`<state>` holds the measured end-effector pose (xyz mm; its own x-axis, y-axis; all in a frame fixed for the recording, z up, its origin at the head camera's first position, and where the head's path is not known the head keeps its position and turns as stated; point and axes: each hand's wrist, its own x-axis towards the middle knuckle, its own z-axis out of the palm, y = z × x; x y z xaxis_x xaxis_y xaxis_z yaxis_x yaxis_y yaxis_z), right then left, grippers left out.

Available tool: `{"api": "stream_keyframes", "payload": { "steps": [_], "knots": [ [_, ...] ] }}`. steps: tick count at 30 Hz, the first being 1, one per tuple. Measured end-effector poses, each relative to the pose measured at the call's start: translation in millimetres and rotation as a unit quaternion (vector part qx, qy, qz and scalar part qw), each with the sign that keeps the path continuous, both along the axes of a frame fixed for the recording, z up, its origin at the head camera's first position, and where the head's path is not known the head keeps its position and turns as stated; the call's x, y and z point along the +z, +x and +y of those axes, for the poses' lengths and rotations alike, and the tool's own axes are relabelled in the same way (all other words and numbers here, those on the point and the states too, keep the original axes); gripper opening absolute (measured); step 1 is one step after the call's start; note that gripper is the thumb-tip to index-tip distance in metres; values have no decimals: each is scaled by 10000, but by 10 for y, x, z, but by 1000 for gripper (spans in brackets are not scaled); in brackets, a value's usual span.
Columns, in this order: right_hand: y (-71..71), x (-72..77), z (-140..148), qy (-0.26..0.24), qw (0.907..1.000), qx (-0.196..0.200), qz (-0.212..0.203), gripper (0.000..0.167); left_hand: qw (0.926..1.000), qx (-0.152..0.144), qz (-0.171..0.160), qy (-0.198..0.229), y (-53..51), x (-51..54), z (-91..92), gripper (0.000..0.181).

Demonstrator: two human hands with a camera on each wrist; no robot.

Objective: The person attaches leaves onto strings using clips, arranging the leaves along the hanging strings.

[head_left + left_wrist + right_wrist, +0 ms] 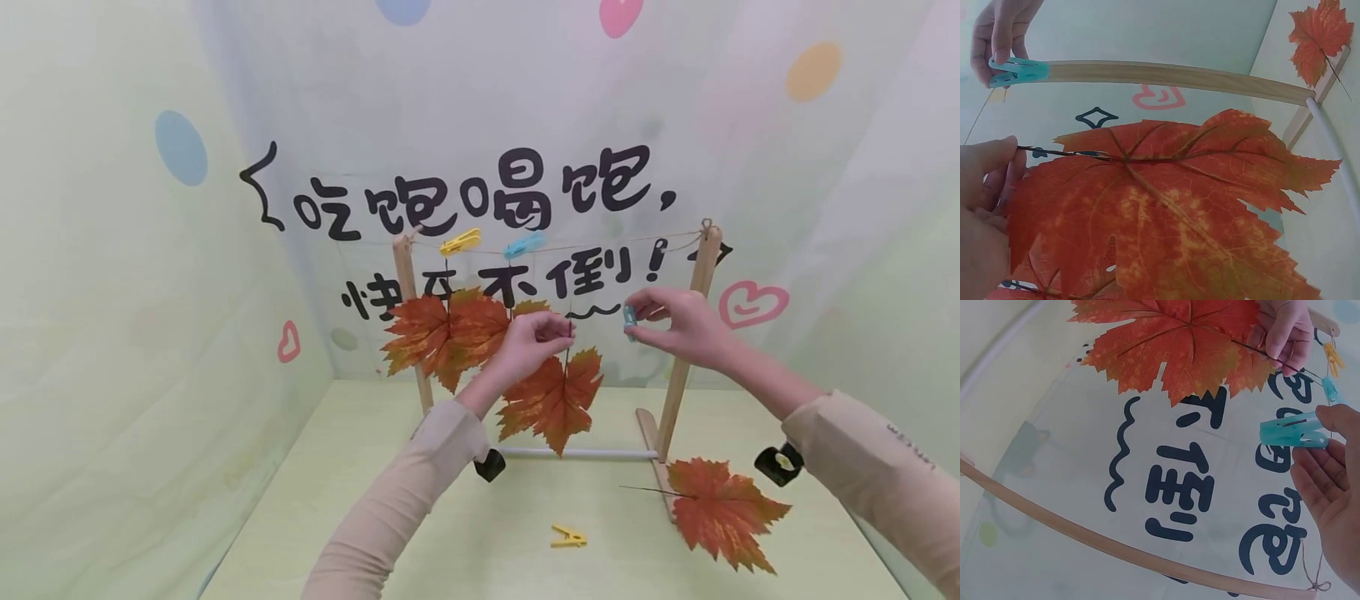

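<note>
Two hands are seen at work in front of a line: by the left hand (536, 337), a thin, dark stem is pinched between thumb and fingers, with its orange-red leaf (555, 404) suspended below; by the right hand (678, 323), a blue clothespin (1291, 430) of smooth plastic is gripped between thumb and fingers, to the right of the leaf and apart from it. The held leaf is broad, lobed and toothed at the edge, its surface veined and mottled with yellow.

Beyond the hands, thin twine (577, 247) is strung between a left post (406, 271) and a right post (677, 400) of pale, flat wood. Onto its left half are clipped a yellow clothespin (460, 243) and a second blue one (525, 245); by these, two more leaves (423, 329) are suspended, overlapping, one partly hidden behind the left hand.

Low between the posts, a slim white rod (577, 454) is fixed. On the pale table (360, 500), another yellow clothespin (568, 537) is laid at the near side, while at right a loose leaf (723, 512) is spread, its stem pointed left across a wooden foot (647, 429). At the far side, a pale backdrop (465, 83) is printed with black characters, hearts and dots.
</note>
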<state>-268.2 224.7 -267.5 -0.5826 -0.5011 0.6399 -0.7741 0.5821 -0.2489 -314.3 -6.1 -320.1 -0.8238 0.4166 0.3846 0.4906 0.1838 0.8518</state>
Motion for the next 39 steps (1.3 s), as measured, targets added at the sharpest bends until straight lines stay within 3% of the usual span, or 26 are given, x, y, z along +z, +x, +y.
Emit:
{"api": "stream_keyframes", "payload": {
  "steps": [18, 25, 34, 39],
  "knots": [
    [-30, 275, -10, 21, 9994, -23, 332, 31, 9972, 315, 657, -187, -159, 196, 119, 16],
    [-25, 350, 0, -22, 9989, 86, 451, 31, 9963, 612, 584, 154, -181, 263, 188, 19],
    [-32, 436, -12, -50, 9993, -70, 372, 28, 9915, 904, 697, 618, -278, 333, 264, 18],
    [-63, 478, -35, -77, 9988, -84, 466, 30, 9891, 1064, 797, 633, -315, 367, 284, 18]
  ]
}}
